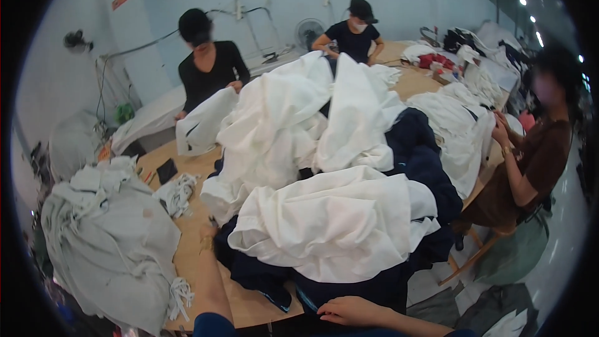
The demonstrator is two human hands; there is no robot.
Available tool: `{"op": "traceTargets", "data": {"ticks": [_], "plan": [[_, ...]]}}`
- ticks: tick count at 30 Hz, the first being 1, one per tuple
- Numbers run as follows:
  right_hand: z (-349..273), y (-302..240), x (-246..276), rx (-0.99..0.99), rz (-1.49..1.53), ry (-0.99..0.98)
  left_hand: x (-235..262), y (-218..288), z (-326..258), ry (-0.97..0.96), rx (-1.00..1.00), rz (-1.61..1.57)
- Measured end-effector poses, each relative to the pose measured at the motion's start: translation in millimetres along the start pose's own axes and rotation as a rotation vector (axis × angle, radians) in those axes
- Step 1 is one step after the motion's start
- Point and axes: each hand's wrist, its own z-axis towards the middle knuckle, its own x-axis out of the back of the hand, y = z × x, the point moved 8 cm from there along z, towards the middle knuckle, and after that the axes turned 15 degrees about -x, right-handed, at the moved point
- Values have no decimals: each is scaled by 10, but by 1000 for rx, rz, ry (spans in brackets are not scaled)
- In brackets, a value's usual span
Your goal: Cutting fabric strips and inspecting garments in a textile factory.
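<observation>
A large heap of white garments (331, 224) and navy blue garments (374, 278) lies on the tan table in front of me. My right hand (349, 310) rests palm down on the navy cloth at the near edge, its fingers stretched out and holding nothing. My left hand (208, 232) reaches to the left side of the heap, beside the navy cloth. Its fingers are mostly hidden there, so their grip does not show. More white cloth (274, 125) rises in tall folds behind the nearest white bundle.
At left stands a big pale grey cloth bundle (112, 243), with white scraps (178, 193) and a dark flat piece (166, 171) nearby. Co-workers stand or sit around the table; one handles white cloth (206, 122) at far left. A wooden stool (468, 262) stands at right.
</observation>
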Motion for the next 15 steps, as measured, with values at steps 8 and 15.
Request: {"op": "traceTargets", "data": {"ticks": [8, 15], "plan": [[-317, 139, 230, 20, 146, 38, 1100, 64, -814, 478, -93, -1205], [-255, 60, 863, 4, 476, 385, 1200, 2448, -2875, -101, -417, -1254]]}}
